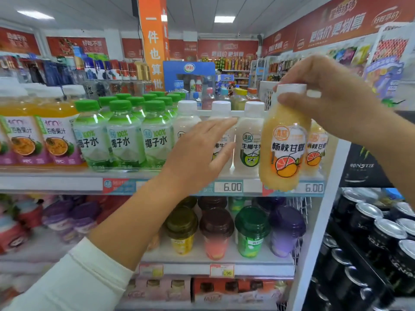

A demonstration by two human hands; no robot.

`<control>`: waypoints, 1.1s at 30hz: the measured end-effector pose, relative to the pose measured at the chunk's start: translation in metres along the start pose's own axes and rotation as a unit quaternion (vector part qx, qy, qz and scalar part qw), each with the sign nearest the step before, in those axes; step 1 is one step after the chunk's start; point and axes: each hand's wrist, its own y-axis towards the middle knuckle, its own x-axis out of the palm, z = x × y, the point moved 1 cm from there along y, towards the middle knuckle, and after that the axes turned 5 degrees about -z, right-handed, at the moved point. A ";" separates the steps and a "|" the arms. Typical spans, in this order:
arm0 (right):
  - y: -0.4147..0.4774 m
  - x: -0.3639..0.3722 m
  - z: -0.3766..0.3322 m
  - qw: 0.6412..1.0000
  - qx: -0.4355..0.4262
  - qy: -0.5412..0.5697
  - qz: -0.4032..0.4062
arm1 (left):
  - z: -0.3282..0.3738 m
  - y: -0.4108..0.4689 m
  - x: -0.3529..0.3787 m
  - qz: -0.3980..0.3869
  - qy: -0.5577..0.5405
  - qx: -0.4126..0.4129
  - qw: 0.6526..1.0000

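Note:
My right hand [323, 99] grips a yellow-orange drink bottle [284, 144] by its white cap and neck, holding it slightly tilted in front of the top shelf's right end. Behind it another bottle of the same drink [316, 149] stands on the shelf. My left hand [197, 153] reaches forward with straight fingers in front of the white coconut-milk bottles [248, 140], at or close to them; contact is unclear.
Green-capped coconut water bottles [125, 135] and orange juice bottles [56, 135] fill the top shelf [56, 182] to the left. Coloured lidded cups [251, 232] stand on the shelf below. Black cans [381, 239] are stacked at the right.

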 end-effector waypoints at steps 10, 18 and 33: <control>-0.049 0.174 -0.046 0.939 0.105 0.293 -0.149 | -0.010 -0.181 -0.003 -0.209 -0.478 -0.314 0.793; -0.089 0.273 -0.099 0.879 0.197 0.390 -0.190 | -0.028 -0.277 -0.026 -0.128 -0.478 -0.399 0.772; -0.116 0.336 -0.149 0.783 0.275 0.519 -0.204 | -0.038 -0.361 -0.042 -0.058 -0.652 -0.448 0.610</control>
